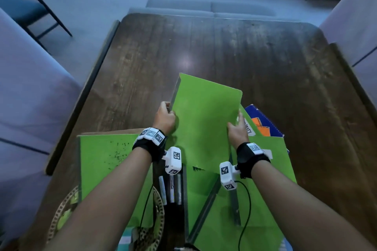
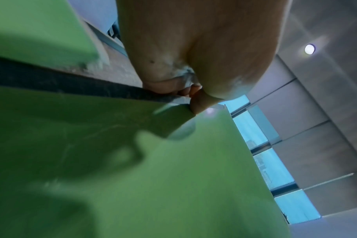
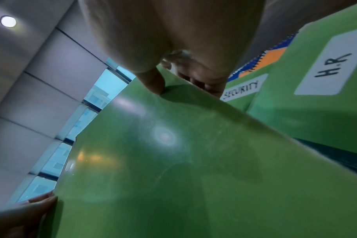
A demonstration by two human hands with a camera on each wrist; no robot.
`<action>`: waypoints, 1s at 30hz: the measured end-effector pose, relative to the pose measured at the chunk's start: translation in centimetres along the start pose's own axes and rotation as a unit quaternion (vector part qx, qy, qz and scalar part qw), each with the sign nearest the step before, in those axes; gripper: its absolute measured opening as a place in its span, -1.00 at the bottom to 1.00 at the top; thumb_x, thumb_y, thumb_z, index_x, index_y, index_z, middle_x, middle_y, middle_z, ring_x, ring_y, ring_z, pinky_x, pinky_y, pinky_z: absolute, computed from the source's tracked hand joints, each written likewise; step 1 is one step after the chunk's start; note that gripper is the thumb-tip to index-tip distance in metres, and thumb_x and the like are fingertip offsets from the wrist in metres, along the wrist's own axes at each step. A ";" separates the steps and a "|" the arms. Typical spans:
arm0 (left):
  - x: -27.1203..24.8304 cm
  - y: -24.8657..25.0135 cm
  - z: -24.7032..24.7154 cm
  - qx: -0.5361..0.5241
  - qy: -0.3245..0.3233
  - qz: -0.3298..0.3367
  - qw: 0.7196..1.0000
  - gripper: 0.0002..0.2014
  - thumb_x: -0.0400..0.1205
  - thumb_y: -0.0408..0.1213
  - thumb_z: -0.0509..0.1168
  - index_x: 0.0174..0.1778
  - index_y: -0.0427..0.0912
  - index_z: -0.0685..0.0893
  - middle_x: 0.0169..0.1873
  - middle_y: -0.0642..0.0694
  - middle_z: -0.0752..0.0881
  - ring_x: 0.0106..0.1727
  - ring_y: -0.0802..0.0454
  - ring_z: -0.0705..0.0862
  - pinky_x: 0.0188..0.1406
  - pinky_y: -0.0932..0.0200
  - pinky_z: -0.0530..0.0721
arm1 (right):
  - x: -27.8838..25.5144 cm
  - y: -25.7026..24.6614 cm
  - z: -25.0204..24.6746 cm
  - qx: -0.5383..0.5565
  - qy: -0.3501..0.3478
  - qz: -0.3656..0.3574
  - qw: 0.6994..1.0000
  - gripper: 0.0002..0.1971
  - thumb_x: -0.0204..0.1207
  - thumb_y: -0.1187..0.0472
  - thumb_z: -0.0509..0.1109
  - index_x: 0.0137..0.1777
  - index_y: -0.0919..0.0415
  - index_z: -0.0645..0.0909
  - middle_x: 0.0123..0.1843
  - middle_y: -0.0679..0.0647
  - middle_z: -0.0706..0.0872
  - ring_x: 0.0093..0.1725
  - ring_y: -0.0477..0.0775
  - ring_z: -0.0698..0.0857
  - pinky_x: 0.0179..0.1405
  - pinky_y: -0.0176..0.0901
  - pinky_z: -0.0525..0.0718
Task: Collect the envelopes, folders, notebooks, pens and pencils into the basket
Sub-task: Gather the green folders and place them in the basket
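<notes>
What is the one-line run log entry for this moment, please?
both hands grip green folder | left hand left edge | right hand right edge | folder tilted above other folders

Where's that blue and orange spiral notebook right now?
In the head view the spiral notebook lies on the table's right side, tucked behind the green folders, just beyond the right hand holding the raised green folder.

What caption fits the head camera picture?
Both hands, left hand and right hand, grip a green folder tilted above the wooden table.
</notes>
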State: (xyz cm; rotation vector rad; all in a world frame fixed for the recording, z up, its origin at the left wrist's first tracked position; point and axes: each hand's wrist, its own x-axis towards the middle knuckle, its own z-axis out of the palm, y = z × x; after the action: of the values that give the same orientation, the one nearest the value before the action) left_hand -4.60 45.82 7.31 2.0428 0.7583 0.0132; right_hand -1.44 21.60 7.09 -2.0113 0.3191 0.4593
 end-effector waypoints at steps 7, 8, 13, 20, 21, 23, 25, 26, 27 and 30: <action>-3.6 -1.3 -7.1 -0.054 0.045 0.025 0.997 -0.76 0.68 -0.38 0.30 0.26 -0.24 0.63 0.10 -0.17 0.75 0.10 -0.10 0.70 0.08 0.12 0.62 | -5.4 -3.9 2.0 -0.017 -0.024 -0.081 0.996 -0.32 0.71 0.33 0.17 0.75 0.07 -0.04 0.74 0.25 0.13 0.09 0.01 0.63 -0.14 -0.19 0.61; -4.1 -2.1 -8.2 -0.054 0.051 0.029 0.997 -0.78 0.67 -0.36 0.33 0.23 -0.23 0.65 0.09 -0.15 0.76 0.10 -0.11 0.72 0.12 0.08 0.65 | -6.2 -4.2 2.6 -0.023 -0.023 -0.082 0.996 -0.36 0.72 0.30 0.20 0.74 0.17 0.02 0.73 0.26 0.17 0.35 0.13 0.57 0.09 -0.10 0.62; -6.9 -6.8 -13.4 -0.074 0.070 0.057 0.993 -0.91 0.65 -0.35 0.38 -0.01 -0.09 0.64 -0.19 0.06 0.73 -0.14 0.05 0.70 -0.12 0.20 0.60 | -9.4 -4.3 6.4 -0.041 -0.057 -0.096 0.993 -0.43 0.72 0.23 0.26 0.66 0.18 0.15 0.67 0.29 0.29 0.58 0.31 0.39 0.47 0.23 0.47; -9.5 -14.5 -19.0 -0.041 0.080 -0.019 0.996 -0.76 0.56 -0.33 0.44 0.14 -0.22 0.67 0.09 -0.23 0.78 0.10 -0.17 0.73 0.17 0.01 0.63 | -13.8 -3.0 13.5 -0.070 -0.119 -0.099 0.985 -0.43 0.70 0.16 0.32 0.63 0.19 0.19 0.64 0.30 0.34 0.60 0.30 0.39 0.50 0.34 0.48; -9.9 -15.4 -19.6 -0.039 0.067 -0.028 0.997 -0.70 0.53 -0.31 0.46 0.17 -0.17 0.64 0.11 -0.19 0.78 0.14 -0.16 0.73 0.24 -0.01 0.66 | -14.4 -2.8 14.4 -0.075 -0.125 -0.099 0.984 -0.45 0.70 0.17 0.32 0.62 0.21 0.21 0.63 0.30 0.36 0.58 0.30 0.40 0.49 0.31 0.50; -10.8 -16.9 -20.5 -0.031 0.051 -0.044 0.997 -0.61 0.42 -0.24 0.47 0.16 -0.02 0.58 0.08 -0.10 0.79 0.11 -0.13 0.76 0.27 -0.09 0.68 | -15.3 -2.4 16.0 -0.094 -0.129 -0.104 0.982 -0.53 0.68 0.16 0.34 0.52 0.23 0.31 0.53 0.28 0.47 0.49 0.29 0.49 0.43 0.26 0.55; -11.7 -18.1 -21.4 0.006 0.050 -0.063 0.997 -0.57 0.43 -0.25 0.44 0.21 -0.05 0.53 0.10 -0.12 0.77 0.10 -0.13 0.74 0.25 -0.08 0.67 | -16.0 -1.9 17.4 -0.120 -0.135 -0.107 0.978 -0.64 0.66 0.14 0.37 0.37 0.21 0.40 0.36 0.24 0.59 0.34 0.27 0.59 0.31 0.20 0.62; -12.0 -18.6 -21.7 0.028 0.052 -0.070 0.996 -0.57 0.47 -0.28 0.44 0.25 -0.09 0.52 0.11 -0.14 0.76 0.10 -0.14 0.73 0.22 -0.04 0.66 | -16.3 -1.7 17.9 -0.133 -0.139 -0.108 0.975 -0.71 0.66 0.13 0.37 0.27 0.19 0.41 0.23 0.21 0.61 0.23 0.23 0.61 0.19 0.11 0.62; -12.3 -19.0 -21.9 0.050 0.056 -0.080 0.994 -0.58 0.50 -0.29 0.45 0.25 -0.13 0.52 0.11 -0.15 0.75 0.09 -0.14 0.72 0.15 0.01 0.65 | -16.6 -1.4 18.3 -0.147 -0.143 -0.109 0.973 -0.75 0.66 0.13 0.37 0.20 0.16 0.39 0.13 0.18 0.58 0.12 0.19 0.59 0.07 0.01 0.58; -12.9 -20.3 -22.0 0.132 0.052 -0.096 0.985 -0.66 0.52 -0.26 0.47 0.15 -0.17 0.55 0.01 -0.11 0.73 0.03 -0.16 0.72 -0.12 0.10 0.52 | -17.1 -0.4 19.1 -0.167 -0.151 -0.115 0.967 -0.76 0.63 0.12 0.41 0.13 0.18 0.44 0.10 0.17 0.65 0.07 0.19 0.66 -0.04 -0.04 0.59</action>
State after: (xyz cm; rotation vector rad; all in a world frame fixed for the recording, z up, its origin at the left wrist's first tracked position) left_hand -31.87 63.76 7.78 2.2220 1.0671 -0.0949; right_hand -20.03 39.24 6.99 -2.2287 -0.1926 0.6957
